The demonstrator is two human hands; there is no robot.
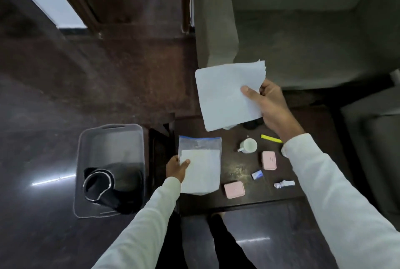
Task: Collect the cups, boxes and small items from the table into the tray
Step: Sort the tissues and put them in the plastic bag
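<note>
My right hand point(273, 104) grips a stack of white paper napkins point(225, 95), raised above the far side of the dark wooden table point(242, 200). My left hand point(176, 169) pinches the left edge of a clear zip bag point(200, 167) with white sheets inside, at the table's left edge. On the table lie a white cup point(248, 145), a yellow strip point(270, 138), two pink boxes point(269, 160) point(234, 189), a small blue-and-white packet point(257, 175) and a crumpled paper wad point(284, 183). The grey plastic tray point(110, 138) sits on the floor to the left, holding a black item with a metal ring point(98, 185).
A grey sofa point(303, 30) stands behind the table, and another grey seat point(372, 138) is to the right. A dark object point(251, 124) lies partly hidden under the napkins. Glossy dark floor point(43, 117) surrounds the tray. My legs are below the table's near edge.
</note>
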